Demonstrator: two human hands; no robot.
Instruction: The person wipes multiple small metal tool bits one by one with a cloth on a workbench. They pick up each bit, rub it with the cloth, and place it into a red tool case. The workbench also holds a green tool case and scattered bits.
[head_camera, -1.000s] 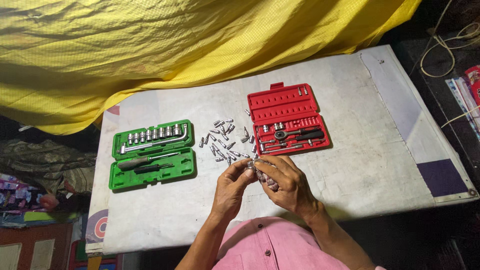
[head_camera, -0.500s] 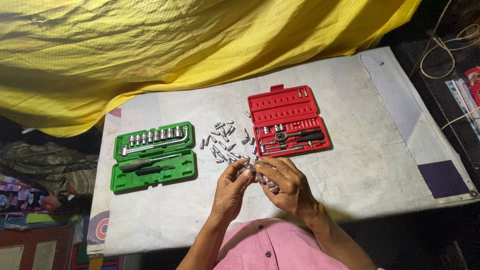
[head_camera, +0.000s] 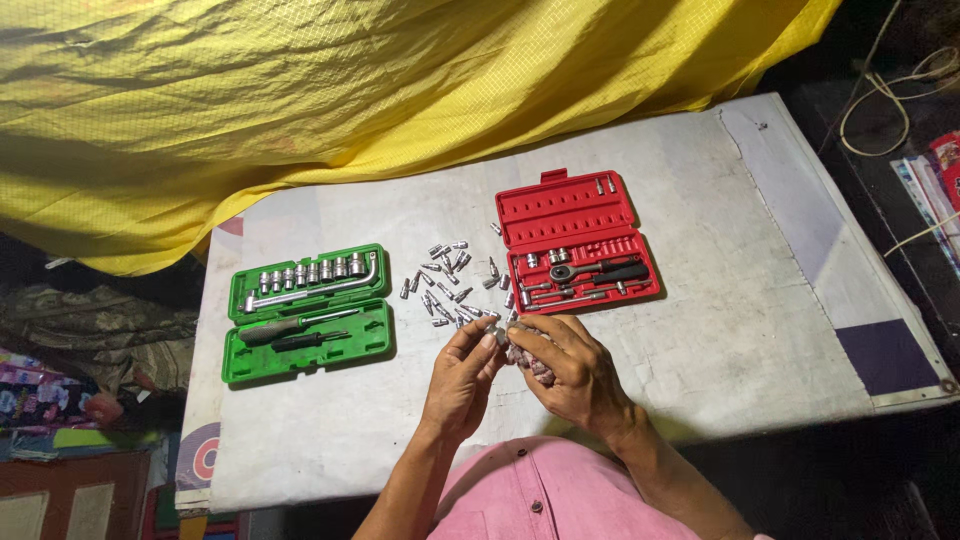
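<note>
My left hand (head_camera: 462, 378) pinches a small metal socket (head_camera: 498, 335) at its fingertips, close against my right hand. My right hand (head_camera: 566, 368) cups a bunch of small metal sockets (head_camera: 527, 355) in its palm. Both hands hover over the near part of the white table (head_camera: 720, 300). Just beyond them lies a scatter of several loose sockets and bits (head_camera: 448, 282). An open red tool case (head_camera: 577, 240) with a ratchet and a few sockets sits beyond my right hand. An open green tool case (head_camera: 306, 312) with a row of sockets and screwdrivers lies to the left.
A yellow tarp (head_camera: 350, 100) hangs over the far side of the table. A coiled cord (head_camera: 890, 95) and papers (head_camera: 930, 190) lie off the table at the right. Cloth and clutter (head_camera: 80, 350) sit on the floor at the left.
The hands stay together at the same spot, with only small finger movements. The view has shifted slightly.
</note>
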